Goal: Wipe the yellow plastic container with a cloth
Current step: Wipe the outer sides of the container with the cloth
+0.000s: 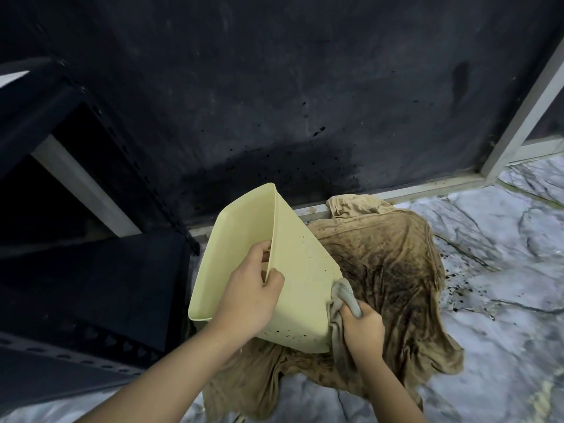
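Note:
A pale yellow plastic container (300,270) is tilted on its side in the middle of the view, its outer wall speckled with dark spots. My left hand (248,296) grips its rim, fingers inside and thumb outside. My right hand (363,329) holds a bunched grey cloth (343,297) pressed against the container's lower right corner. The cloth hangs down beside the container's base.
A large stained brown fabric (396,276) lies spread on the marble-patterned floor (503,239) under the container. A dark wall (274,87) stands behind, a black metal shelf frame (91,270) at left, a pale door frame (525,117) at right. Dark splatter marks the floor.

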